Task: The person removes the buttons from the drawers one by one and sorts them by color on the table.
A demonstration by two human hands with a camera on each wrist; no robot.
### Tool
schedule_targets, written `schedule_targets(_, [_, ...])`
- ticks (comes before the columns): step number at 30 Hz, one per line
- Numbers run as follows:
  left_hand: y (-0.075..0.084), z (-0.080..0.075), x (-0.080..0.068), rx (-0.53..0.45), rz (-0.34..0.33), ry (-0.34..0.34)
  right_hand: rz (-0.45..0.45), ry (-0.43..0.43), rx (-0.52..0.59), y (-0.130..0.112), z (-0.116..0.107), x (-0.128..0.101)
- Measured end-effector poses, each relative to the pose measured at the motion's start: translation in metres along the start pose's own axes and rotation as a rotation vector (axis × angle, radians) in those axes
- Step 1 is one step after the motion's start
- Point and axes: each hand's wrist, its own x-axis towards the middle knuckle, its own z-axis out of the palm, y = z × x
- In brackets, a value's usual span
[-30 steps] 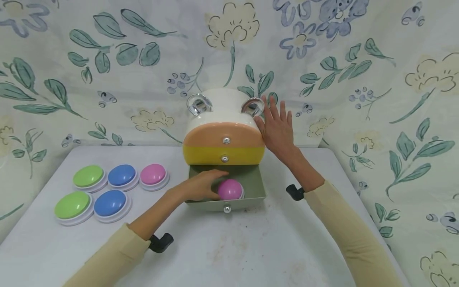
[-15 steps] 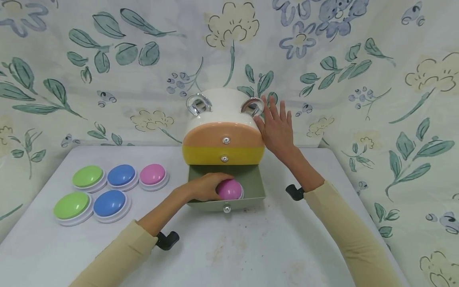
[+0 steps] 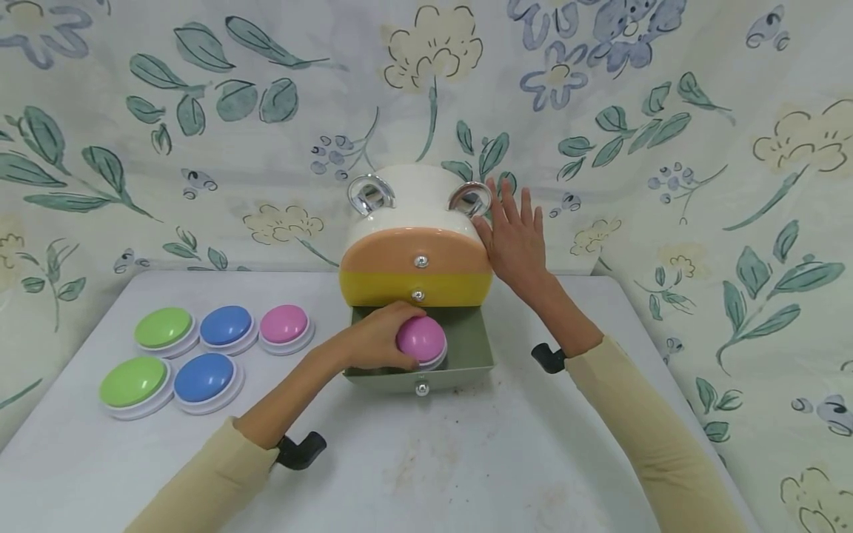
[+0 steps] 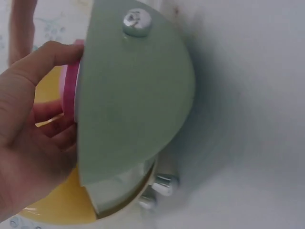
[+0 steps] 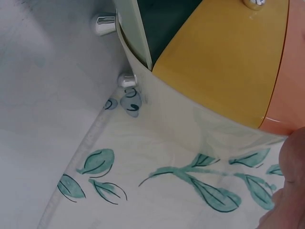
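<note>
My left hand [image 3: 381, 339] reaches into the pulled-out green drawer [image 3: 386, 383] and grips a pink dome-topped push button [image 3: 423, 339] with a white base. The button is tilted, its dome leaning up and left. In the left wrist view, thumb and fingers curl about the pink rim [image 4: 71, 90] behind the green drawer front [image 4: 138, 86]. A small rounded cabinet [image 3: 420, 196] has a white top, two chrome rings, and orange and yellow drawers pushed in. Fingers straight, my right hand [image 3: 520, 240] rests against the cabinet's right side; only part of it shows in the right wrist view.
On the white table [image 3: 533, 459] at the left stand several more dome buttons: two green, one of them nearer [image 3: 135, 381], two blue, one nearer [image 3: 203, 377], and one pink at the back [image 3: 284, 323]. A flowered cloth [image 3: 266, 148] hangs behind the table.
My left fingers have closed round the pink button in the drawer. It has shifted slightly up and left and is now tilted. The right hand has stayed in place.
</note>
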Motion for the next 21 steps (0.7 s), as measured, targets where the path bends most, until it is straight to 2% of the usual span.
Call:
schedule_targets(5, [0.014, -0.01, -0.011, -0.022, 0.004, 0.048, 0.003, 0.001, -0.017, 0.0, 0.0, 0.0])
schedule_targets(9, [0.017, -0.02, -0.023, -0.058, -0.006, 0.073, 0.003, 0.001, -0.029, -0.001, 0.0, -0.001])
schedule_targets(16, [0.012, -0.044, -0.053, -0.073, -0.086, 0.122, 0.003, 0.001, -0.034, 0.0, 0.0, 0.0])
schedule_targets(21, [0.002, -0.059, -0.082, -0.042, -0.166, 0.149, 0.0, 0.005, -0.034, 0.0, 0.0, 0.0])
